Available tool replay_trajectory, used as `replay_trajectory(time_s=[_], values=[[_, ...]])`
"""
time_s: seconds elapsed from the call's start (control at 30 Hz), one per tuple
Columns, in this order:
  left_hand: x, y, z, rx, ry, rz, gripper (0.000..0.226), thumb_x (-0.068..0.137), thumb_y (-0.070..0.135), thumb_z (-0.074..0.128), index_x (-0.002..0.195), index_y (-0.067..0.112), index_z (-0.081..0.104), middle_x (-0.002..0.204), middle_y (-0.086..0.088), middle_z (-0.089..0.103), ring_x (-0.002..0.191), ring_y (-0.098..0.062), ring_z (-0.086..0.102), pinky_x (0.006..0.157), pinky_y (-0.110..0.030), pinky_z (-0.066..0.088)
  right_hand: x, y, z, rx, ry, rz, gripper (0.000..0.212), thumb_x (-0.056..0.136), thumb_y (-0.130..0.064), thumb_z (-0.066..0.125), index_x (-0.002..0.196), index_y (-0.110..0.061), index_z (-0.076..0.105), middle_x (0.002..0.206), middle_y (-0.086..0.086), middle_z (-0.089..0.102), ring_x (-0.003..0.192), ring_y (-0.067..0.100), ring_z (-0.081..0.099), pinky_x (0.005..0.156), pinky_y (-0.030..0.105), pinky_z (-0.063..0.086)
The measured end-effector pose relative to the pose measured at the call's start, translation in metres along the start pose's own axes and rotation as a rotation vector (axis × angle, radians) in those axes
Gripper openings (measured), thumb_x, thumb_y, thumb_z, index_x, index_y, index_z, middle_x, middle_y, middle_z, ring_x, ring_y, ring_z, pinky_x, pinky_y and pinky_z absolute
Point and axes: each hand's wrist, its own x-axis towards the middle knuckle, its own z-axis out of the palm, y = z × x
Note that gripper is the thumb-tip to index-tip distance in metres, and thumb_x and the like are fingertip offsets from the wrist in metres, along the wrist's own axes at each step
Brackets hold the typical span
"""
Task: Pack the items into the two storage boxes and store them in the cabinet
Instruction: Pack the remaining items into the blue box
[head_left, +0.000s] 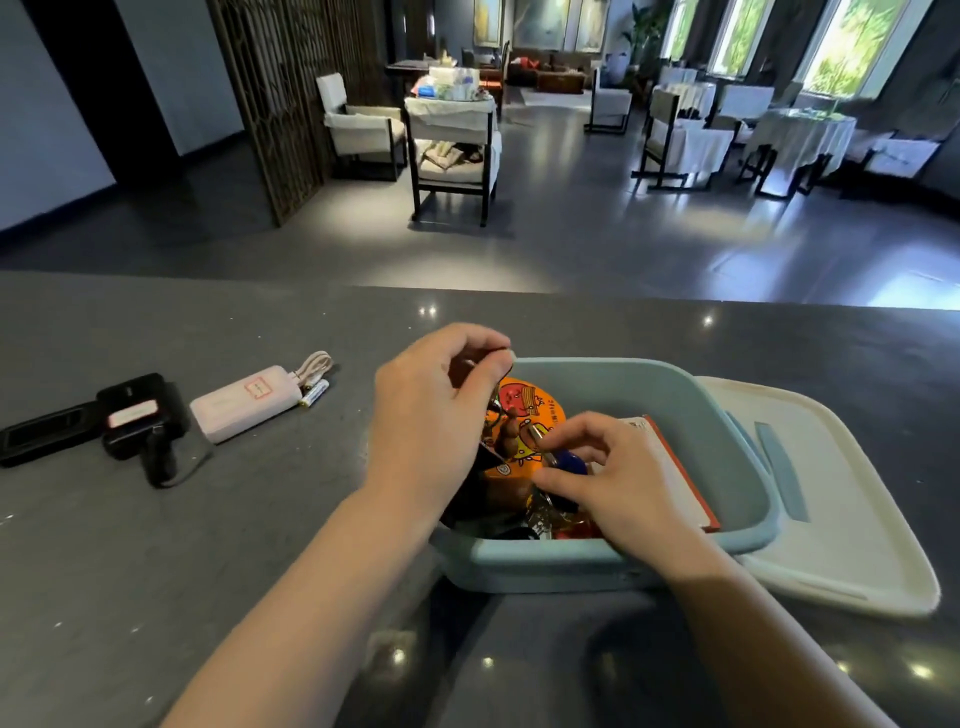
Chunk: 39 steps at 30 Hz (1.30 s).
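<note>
Storage box (649, 561), blue-green, open-topped, on the dark counter (156, 545); I take it as the landmark for every entry below. Only 1 of the 2 boxes is in my view, and no cabinet.

Lid (841, 519), white with blue-green strips: lying flat just right of the box, partly under its right wall. I judge it parked there to keep the mouth free for loading.

Contents: orange printed snack packet (524, 410) toward the box's left and back; red-edged booklet (680, 467) leaning along the box's right inner wall, probably stood on edge to save floor space; small dark and metallic bits at the box's near wall, too jumbled for me to name.

Left hand (431, 421): over the box's left rim, thumb and forefinger pressed together at the back-left corner; what they pinch I cannot tell. Something dark hangs under the palm.

Right hand (613, 483): inside the box, fingers curled down around a small blue object (571, 462), seemingly settling it among the rest.

Still unpacked, all well left of the box: pink power bank (244, 402) with coiled cable (314, 364), battery (314, 392) at its end, black device (140, 421) with its own lead. I judge packing about half done.
</note>
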Motion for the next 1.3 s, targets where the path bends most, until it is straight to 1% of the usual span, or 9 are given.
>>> replay_trajectory(time_s=[0.23, 0.4, 0.5, 0.67, 0.8, 0.93, 1.07, 1.2, 1.3], values=[[0.007, 0.016, 0.011, -0.188, -0.077, -0.042, 0.006, 0.082, 0.01, 0.069, 0.083, 0.016, 0.07, 0.065, 0.001, 0.068, 0.061, -0.011, 0.066, 0.062, -0.023, 0.053, 0.002, 0.005, -0.008, -0.011, 0.061, 0.019, 0.024, 0.067, -0.021, 0.085, 0.082, -0.031, 0.068, 0.085, -0.014, 0.069, 0.079, 0.0, 0.066, 0.068, 0.018, 0.053], [0.017, 0.027, 0.003, -0.405, -0.064, -0.05, 0.006, 0.082, 0.01, 0.069, 0.084, 0.016, 0.07, 0.072, -0.001, 0.07, 0.066, -0.021, 0.071, 0.064, -0.037, 0.059, 0.003, 0.009, -0.019, 0.034, 0.092, 0.026, 0.025, 0.065, -0.02, 0.086, 0.081, -0.032, 0.07, 0.086, -0.008, 0.071, 0.084, 0.008, 0.068, 0.075, 0.035, 0.059], [0.02, 0.022, 0.003, -0.421, -0.088, -0.062, 0.007, 0.083, 0.012, 0.068, 0.085, 0.019, 0.07, 0.075, 0.0, 0.07, 0.069, -0.022, 0.071, 0.065, -0.039, 0.059, 0.004, 0.008, -0.023, 0.067, 0.104, 0.012, 0.026, 0.064, -0.02, 0.086, 0.08, -0.032, 0.07, 0.084, -0.008, 0.072, 0.081, 0.007, 0.068, 0.069, 0.028, 0.058], [-0.014, -0.018, 0.003, -0.164, -0.159, -0.112, 0.011, 0.081, 0.013, 0.071, 0.081, 0.024, 0.07, 0.072, 0.007, 0.071, 0.068, -0.01, 0.068, 0.069, -0.021, 0.051, 0.001, 0.011, -0.024, 0.089, 0.099, 0.002, 0.026, 0.063, -0.019, 0.087, 0.079, -0.03, 0.071, 0.083, -0.008, 0.072, 0.079, 0.005, 0.068, 0.066, 0.019, 0.054], [-0.032, -0.04, -0.007, -0.004, -0.227, -0.215, 0.017, 0.079, 0.011, 0.073, 0.076, 0.028, 0.07, 0.072, 0.016, 0.069, 0.068, -0.001, 0.063, 0.068, -0.013, 0.046, 0.0, 0.01, -0.021, 0.053, 0.003, -0.021, 0.024, 0.067, -0.022, 0.085, 0.082, -0.032, 0.069, 0.088, -0.01, 0.071, 0.084, 0.004, 0.068, 0.075, 0.019, 0.053], [-0.037, -0.038, -0.017, 0.187, -0.35, -0.149, 0.011, 0.077, 0.018, 0.074, 0.078, 0.029, 0.072, 0.074, 0.018, 0.068, 0.075, 0.002, 0.062, 0.072, -0.019, 0.048, 0.002, 0.0, -0.007, 0.071, -0.129, -0.137, 0.024, 0.073, -0.015, 0.082, 0.088, -0.027, 0.069, 0.09, -0.013, 0.071, 0.087, 0.003, 0.067, 0.075, 0.01, 0.047], [-0.043, -0.037, -0.02, 0.375, -0.475, -0.017, 0.01, 0.078, 0.02, 0.071, 0.086, 0.026, 0.071, 0.085, 0.013, 0.067, 0.088, -0.006, 0.058, 0.081, -0.027, 0.046, -0.001, 0.002, 0.002, 0.022, -0.247, -0.107, 0.023, 0.074, -0.011, 0.08, 0.088, -0.028, 0.07, 0.09, -0.01, 0.071, 0.09, 0.005, 0.066, 0.081, 0.021, 0.052], [-0.047, -0.048, -0.029, 0.325, -0.205, 0.018, 0.027, 0.076, 0.009, 0.071, 0.096, 0.027, 0.069, 0.09, 0.016, 0.064, 0.092, -0.006, 0.056, 0.084, -0.022, 0.043, -0.002, -0.002, 0.002, 0.016, -0.168, -0.099, 0.021, 0.078, -0.01, 0.076, 0.085, -0.029, 0.07, 0.084, -0.008, 0.07, 0.075, 0.002, 0.067, 0.068, 0.014, 0.051], [-0.041, -0.065, -0.045, 0.289, -0.049, -0.04, 0.026, 0.079, 0.01, 0.068, 0.091, 0.033, 0.067, 0.086, 0.022, 0.062, 0.088, -0.001, 0.056, 0.078, -0.019, 0.043, 0.001, -0.014, 0.005, 0.06, -0.063, -0.086, 0.023, 0.078, -0.005, 0.075, 0.088, -0.025, 0.071, 0.085, -0.007, 0.071, 0.079, 0.006, 0.067, 0.07, 0.021, 0.056]])
